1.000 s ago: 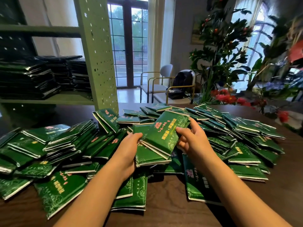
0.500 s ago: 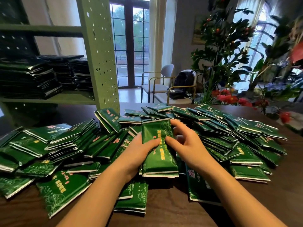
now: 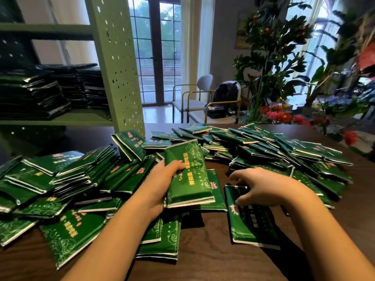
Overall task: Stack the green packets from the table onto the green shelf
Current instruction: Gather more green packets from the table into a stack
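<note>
Several green packets (image 3: 284, 151) lie heaped across the dark wooden table (image 3: 213, 250). My left hand (image 3: 160, 183) grips a small stack of green packets (image 3: 188, 179) from its left edge, thumb on top, held just above the table. My right hand (image 3: 261, 185) hovers with curled fingers over a single green packet (image 3: 249, 222) lying flat at the right, fingertips at its top edge; I cannot tell whether they grip it. The green shelf (image 3: 67, 119) stands at the back left and holds stacked packets (image 3: 32, 96).
The shelf's perforated green post (image 3: 117, 67) stands on the table just behind the heap. Two chairs (image 3: 194, 98) and a dark bag stand beyond the far edge. Plants and red flowers (image 3: 284, 116) crowd the back right.
My right hand has let go of the stack and moved right and down onto a single packet. My left hand now holds the stack alone.
</note>
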A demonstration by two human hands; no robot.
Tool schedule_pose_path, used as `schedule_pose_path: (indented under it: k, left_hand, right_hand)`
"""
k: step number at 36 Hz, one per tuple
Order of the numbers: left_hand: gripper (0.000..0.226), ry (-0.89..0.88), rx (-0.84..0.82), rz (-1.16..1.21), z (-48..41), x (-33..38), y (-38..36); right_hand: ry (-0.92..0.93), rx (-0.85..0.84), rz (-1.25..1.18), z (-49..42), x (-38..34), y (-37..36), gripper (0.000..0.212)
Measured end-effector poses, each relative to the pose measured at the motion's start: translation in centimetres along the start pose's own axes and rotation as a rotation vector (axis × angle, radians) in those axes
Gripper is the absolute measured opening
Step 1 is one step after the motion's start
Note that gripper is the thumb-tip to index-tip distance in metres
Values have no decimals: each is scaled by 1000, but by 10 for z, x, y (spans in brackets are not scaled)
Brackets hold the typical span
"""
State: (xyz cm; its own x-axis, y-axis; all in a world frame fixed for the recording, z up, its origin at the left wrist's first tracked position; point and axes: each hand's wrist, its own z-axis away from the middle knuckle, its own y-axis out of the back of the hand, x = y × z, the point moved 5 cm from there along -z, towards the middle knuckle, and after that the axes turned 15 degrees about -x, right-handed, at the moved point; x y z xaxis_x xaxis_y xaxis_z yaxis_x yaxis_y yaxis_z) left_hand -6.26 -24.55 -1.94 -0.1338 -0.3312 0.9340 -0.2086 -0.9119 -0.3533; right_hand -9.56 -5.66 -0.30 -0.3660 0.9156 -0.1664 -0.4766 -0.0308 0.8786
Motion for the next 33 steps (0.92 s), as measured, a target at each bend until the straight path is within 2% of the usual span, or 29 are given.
schedule_pose_path:
  k: [7, 13, 19, 24, 28, 33]
  left_hand:
    - [10, 42, 21, 37, -2, -4, 5]
    - [8, 35, 45, 49, -2, -4, 8]
    - [7, 37, 58, 35, -5, -6, 11]
    - [6, 31, 56, 5, -6, -7, 11]
    - [6, 31, 28, -27, -6, -8, 10]
    - [8, 31, 5, -102, -7, -9, 8]
  right_hand:
    - [-70, 32, 114, -1, -1, -2, 61]
    - [49, 86, 10, -2, -4, 3, 41]
    - [263, 233, -333, 1, -3, 16, 33]
    - [448, 371, -800, 10, 5, 30, 35]
    - [599, 390, -1169, 15, 5, 33, 43]
    - [621, 468, -1330, 12, -1, 30, 42]
